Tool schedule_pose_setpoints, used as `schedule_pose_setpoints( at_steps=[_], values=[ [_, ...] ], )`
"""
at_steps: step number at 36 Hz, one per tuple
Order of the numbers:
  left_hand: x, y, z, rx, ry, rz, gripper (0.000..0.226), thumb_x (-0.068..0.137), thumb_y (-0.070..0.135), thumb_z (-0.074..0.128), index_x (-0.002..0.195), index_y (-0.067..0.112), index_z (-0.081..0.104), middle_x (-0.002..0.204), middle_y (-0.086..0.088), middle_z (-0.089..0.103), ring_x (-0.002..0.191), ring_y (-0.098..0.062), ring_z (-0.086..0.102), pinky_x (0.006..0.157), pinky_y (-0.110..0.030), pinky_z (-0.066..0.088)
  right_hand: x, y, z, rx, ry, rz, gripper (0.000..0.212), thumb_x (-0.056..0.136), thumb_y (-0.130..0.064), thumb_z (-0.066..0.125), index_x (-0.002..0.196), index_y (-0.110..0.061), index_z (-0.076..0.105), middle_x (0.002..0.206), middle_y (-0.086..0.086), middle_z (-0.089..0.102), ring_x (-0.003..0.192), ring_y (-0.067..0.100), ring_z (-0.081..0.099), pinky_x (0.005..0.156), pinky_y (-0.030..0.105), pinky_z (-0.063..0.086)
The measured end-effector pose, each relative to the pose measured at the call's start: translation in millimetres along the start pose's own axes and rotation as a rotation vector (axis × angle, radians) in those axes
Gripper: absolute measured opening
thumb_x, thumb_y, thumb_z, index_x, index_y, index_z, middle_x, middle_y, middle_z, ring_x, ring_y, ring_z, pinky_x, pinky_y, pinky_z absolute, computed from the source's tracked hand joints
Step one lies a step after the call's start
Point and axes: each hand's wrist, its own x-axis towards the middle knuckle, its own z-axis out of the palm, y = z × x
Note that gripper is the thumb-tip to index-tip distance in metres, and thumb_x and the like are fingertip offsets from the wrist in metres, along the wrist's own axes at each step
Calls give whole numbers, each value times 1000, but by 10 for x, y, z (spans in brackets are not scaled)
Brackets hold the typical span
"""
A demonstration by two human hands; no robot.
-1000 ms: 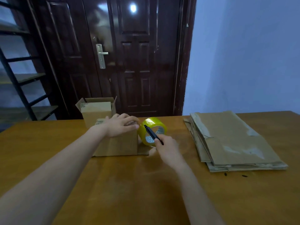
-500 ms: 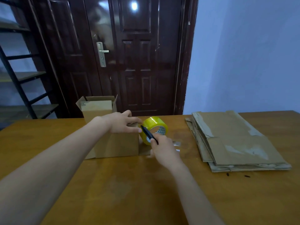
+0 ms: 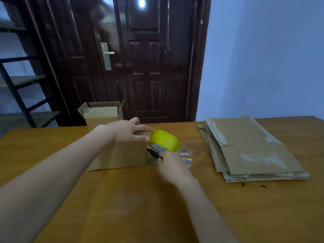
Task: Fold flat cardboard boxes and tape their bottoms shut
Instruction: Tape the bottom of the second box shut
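The small brown cardboard box (image 3: 121,153) you are taping sits bottom-up near the middle of the wooden table (image 3: 122,207). It looks light and hollow, so it will likely skid or cave under a hard pull; press on its top near the seam, over an edge where the walls back the flaps. Your left hand (image 3: 128,131) does this now, laid palm-down on the box top with fingers straight and reaching right, touching the yellow roll of packing tape (image 3: 164,140). The roll hangs just off the box's right edge; what carries it is hidden. Your right hand (image 3: 172,165) is low beside the box, fingers curled around a thin black blade-like tool (image 3: 154,154) pointing left toward the box's right wall. The film will probably be slippery and clingy, so keep it taut. A stack of flat brown cardboard sheets (image 3: 252,149) waits to the right.
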Motion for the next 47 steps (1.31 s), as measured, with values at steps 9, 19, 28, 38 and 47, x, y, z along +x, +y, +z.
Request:
schedule_pose_setpoints(
  at_steps=[9,19,28,38,47],
  values=[
    [35,-43,67,-11,25,11,78,64,85,14,138,59,20,119,4,31,96,-16,46,83,-28,39,-113,77,-231,134,-245,-12,17,93,-16,43,95,-8,58,73,6,50,60,18,46,51,29,35],
    [28,-46,76,-28,25,10,74,67,84,16,137,60,21,124,1,32,104,-20,46,94,-37,43,-214,-45,6,-129,-617,-164,55,92,-2,45,138,-32,44,126,5,51,109,24,52,88,32,46],
    [30,-64,72,-38,12,-6,63,77,80,23,136,61,22,121,2,31,105,-21,42,97,-39,41,-297,-135,154,-262,-377,-311,47,92,-12,54,133,-34,50,121,3,42,119,24,37,103,41,33],
    [35,-54,111,-60,39,-25,58,82,76,28,137,58,24,127,1,32,109,-21,43,96,-36,41,135,-39,53,-159,483,-126,68,83,-33,67,141,-20,34,139,5,36,133,22,31,112,42,28],
    [-10,-20,180,-2,75,-73,55,87,72,20,141,58,16,138,1,29,124,-24,35,102,-48,31,485,-99,247,-370,439,-197,39,65,-20,83,101,-23,69,114,5,63,109,27,60,102,58,33]
  ],
)
